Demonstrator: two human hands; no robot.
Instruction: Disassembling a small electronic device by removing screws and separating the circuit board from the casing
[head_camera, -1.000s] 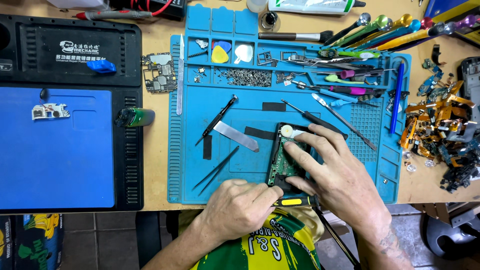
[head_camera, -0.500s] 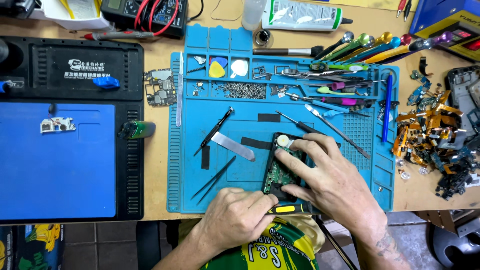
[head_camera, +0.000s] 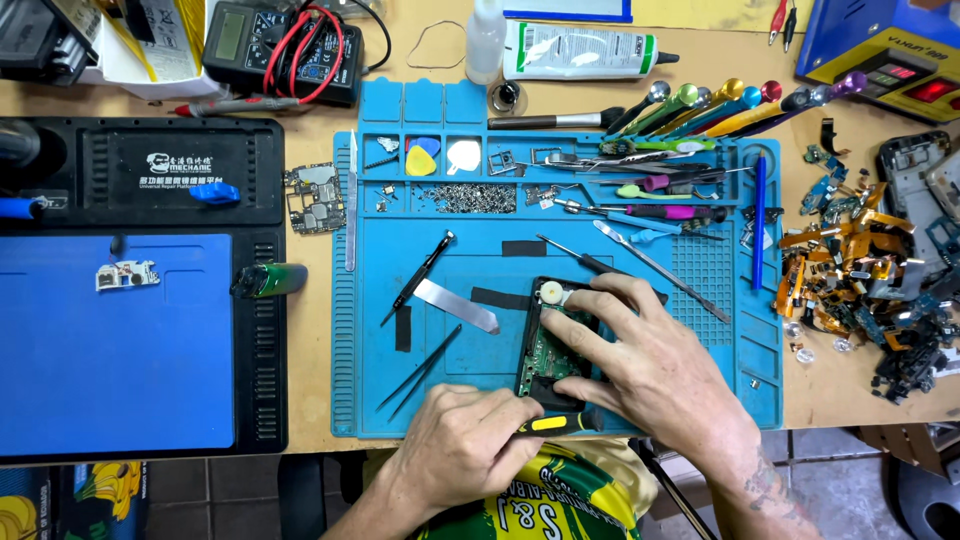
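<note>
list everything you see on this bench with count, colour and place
opened phone with green circuit board: 1, black, mat centre
yellow-and-black screwdriver: 1, mat front edge
blue silicone repair mat: 1, bench centre
flat metal blade: 1, silver, mat left
black tweezers: 1, mat front left
blue-topped work station: 1, bench left
multimeter: 1, black, back left
scrap flex parts: pile, orange and black, right
left hand: on screwdriver
right hand: on phone

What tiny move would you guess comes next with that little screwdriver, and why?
Probably a slight twist of the yellow-and-black screwdriver. The left hand grips its handle with the tip pointing into the opened device, while the right hand presses the device flat on the blue mat.
</note>
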